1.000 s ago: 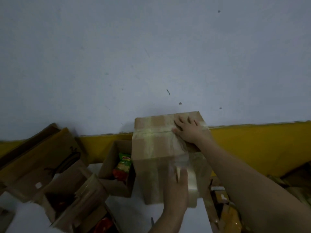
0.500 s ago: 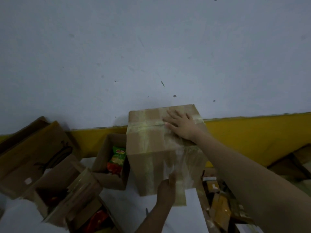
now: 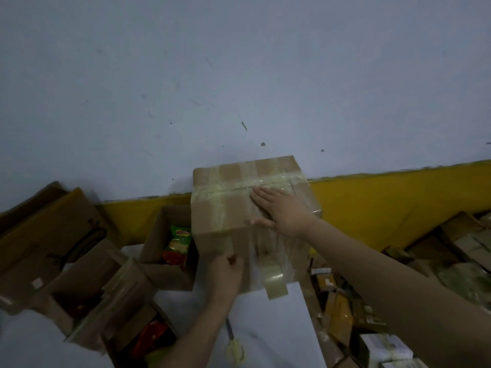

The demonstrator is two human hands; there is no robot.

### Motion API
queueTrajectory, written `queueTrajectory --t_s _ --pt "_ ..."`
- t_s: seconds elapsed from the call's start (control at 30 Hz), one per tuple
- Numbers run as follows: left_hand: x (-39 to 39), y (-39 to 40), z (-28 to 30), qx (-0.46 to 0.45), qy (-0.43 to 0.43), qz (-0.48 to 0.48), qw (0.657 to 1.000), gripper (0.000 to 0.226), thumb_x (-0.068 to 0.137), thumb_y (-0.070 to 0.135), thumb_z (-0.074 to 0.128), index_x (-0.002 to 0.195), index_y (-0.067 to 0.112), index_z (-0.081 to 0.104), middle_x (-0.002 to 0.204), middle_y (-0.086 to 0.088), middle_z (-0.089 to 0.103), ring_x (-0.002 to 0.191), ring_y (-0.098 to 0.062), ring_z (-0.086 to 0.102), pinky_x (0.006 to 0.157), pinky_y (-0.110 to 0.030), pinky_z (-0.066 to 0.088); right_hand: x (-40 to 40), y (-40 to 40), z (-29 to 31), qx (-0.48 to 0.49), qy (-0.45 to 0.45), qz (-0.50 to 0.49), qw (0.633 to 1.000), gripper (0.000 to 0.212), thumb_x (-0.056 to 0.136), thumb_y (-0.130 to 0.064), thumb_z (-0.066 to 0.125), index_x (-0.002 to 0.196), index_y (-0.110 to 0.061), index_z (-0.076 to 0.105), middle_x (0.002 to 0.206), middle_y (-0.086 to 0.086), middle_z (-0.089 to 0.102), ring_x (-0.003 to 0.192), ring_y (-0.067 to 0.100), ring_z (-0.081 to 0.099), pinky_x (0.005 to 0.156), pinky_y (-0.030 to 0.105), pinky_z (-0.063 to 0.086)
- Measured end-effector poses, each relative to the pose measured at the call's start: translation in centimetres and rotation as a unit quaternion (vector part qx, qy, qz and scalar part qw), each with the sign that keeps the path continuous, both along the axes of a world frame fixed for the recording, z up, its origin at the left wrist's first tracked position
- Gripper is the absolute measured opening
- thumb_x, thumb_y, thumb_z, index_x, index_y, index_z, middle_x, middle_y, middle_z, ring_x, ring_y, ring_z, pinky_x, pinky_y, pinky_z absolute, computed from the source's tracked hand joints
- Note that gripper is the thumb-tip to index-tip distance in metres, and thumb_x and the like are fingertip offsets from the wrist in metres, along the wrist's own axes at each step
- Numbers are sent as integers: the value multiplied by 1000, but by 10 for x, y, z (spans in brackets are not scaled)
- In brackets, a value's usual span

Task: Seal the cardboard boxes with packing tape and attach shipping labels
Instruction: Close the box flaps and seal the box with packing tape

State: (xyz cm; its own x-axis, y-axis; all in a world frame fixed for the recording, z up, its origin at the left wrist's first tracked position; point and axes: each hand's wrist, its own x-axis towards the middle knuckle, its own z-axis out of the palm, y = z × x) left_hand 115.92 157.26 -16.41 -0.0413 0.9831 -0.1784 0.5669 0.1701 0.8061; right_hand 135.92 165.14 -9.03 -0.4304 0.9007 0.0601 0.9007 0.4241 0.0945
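Observation:
A tall cardboard box point(image 3: 212, 227) stands on the white table point(image 3: 268, 330) against the wall, wrapped in shiny clear tape bands. My right hand point(image 3: 281, 211) lies flat, fingers straight, on the box's top near the taped seam. A roll of clear packing tape point(image 3: 273, 277) hangs against the box's front face from a strip stuck there. My left hand point(image 3: 228, 269) sits low at the front face, left of the roll, fingers bent against the cardboard and blurred; nothing shows in it.
An open box point(image 3: 164, 272) with snack packets point(image 3: 178, 243) stands just left. More open and flattened boxes point(image 3: 53, 248) crowd the left side. A small tool with a pale handle point(image 3: 235, 350) lies on the table near me. Packets and cartons point(image 3: 345, 314) pile up right.
My left hand has let go of the tape roll and slid left along the front face; the roll now hangs free. My right hand stays pressed on top.

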Motion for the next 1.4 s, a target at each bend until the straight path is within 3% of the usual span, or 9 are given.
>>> queueTrajectory --t_s 0.1,0.2,0.3,0.4,0.87,0.97,1.07,1.23,1.4 --pt "-36 -5 21 143 2 108 984 23 96 30 66 84 13 57 77 -1 60 65 -14 57 57 -30 44 31 -27 -8 108 67 -48 991 92 88 -82 24 159 -27 3 166 -3 -1 153 20 1 123 48 0" --pt "-57 15 5 106 1 176 979 67 79 45 81 123 5 51 124 -8 48 98 -19 54 83 -39 53 57 -49 -30 99 315 -273 904 122 75 -74 63 157 -26 -13 164 -1 -17 152 22 -7 119 40 8" --pt "-58 37 -15 12 -59 98 993 104 60 77 77 136 10 53 137 -10 52 122 -30 56 100 -47 52 55 -51 -54 -71 547 -313 773 118 69 -67 72 157 -25 7 161 4 26 146 26 29 114 46 36" --pt "-44 44 -15 45 -104 99 989 71 69 62 78 118 11 65 114 -6 72 109 -28 68 89 -41 57 49 -45 -59 -86 603 -300 734 89 72 -65 70 144 -22 41 132 -2 59 120 21 59 94 39 54" --pt "-14 66 33 100 122 120 980 73 75 84 55 68 11 66 69 -4 67 64 -23 64 59 -36 55 88 -15 5 70 234 -443 862 78 81 -86 33 59 -13 51 60 5 57 58 22 56 48 27 31" --pt "9 83 40 60 129 86 986 75 83 72 59 113 4 64 111 -15 67 96 -34 66 77 -45 57 91 0 -15 19 267 -462 845 69 84 -80 40 82 -13 56 81 7 62 82 30 64 58 31 39" --pt "46 84 41 99 94 97 986 86 90 43 69 153 3 25 151 -17 31 131 -36 43 101 -50 48 76 3 -50 -7 317 -394 863 79 88 -59 59 147 -14 30 152 13 37 125 34 50 91 43 49" --pt "111 80 27 35 -122 -6 992 48 101 50 48 82 7 60 80 -8 62 72 -18 57 75 -38 47 36 -34 -138 -58 153 -257 953 61 104 -48 13 157 -28 -8 162 -2 -21 151 32 -14 123 48 1" --pt "143 111 -2 22 -56 40 997 58 83 64 61 104 9 63 107 -12 68 100 -30 64 88 -41 50 41 -25 -166 -54 145 -261 953 61 99 -50 -2 155 -30 -17 159 -7 -29 144 25 -34 120 46 -11"
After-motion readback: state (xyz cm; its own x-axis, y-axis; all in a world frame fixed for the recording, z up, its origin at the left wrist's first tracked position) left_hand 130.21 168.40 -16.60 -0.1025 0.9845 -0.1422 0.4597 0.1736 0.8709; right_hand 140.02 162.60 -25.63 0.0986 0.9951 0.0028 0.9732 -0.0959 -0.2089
